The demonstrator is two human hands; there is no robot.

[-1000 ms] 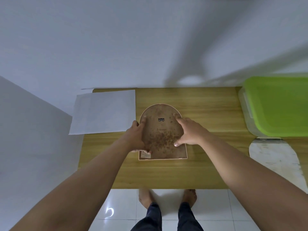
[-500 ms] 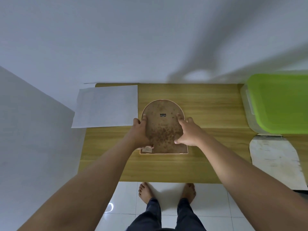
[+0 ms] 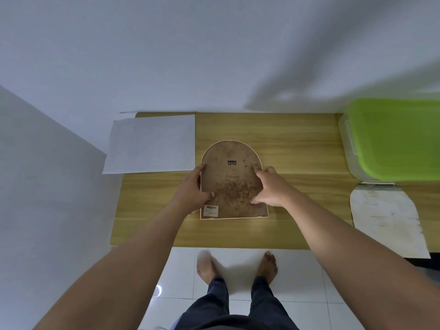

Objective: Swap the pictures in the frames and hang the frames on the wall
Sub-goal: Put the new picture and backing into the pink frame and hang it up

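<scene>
Two hands: the left hand grips the left edge of the frame, with the thumb on its back and the other fingers curled around the rim; the right hand holds the right edge, with curled fingertips pressing on the back.
Frame: between the fingers of both hands, face down on the table; whether it lies quite flat I cannot tell.
Done: I judge that the backing is seated in the frame; which picture is inside I cannot tell.
Left: no frame hangs on the wall in view, and an arched sheet lies loose, well right of the right fingers, so swapping and hanging seem unfinished.
Backing: brown fibreboard, arch-shaped, with dark speckles and a thin pale rim.
Sticker: white barcode label, just below the left thumb.
Arched sheet: whitish, stained, matte.
Hanger: small dark metal piece, beyond the fingertips.
White paper: rectangular and plain, beyond the left fingers.
Box: translucent plastic with a green lid, far right.
Wall: pale, smooth.
</scene>
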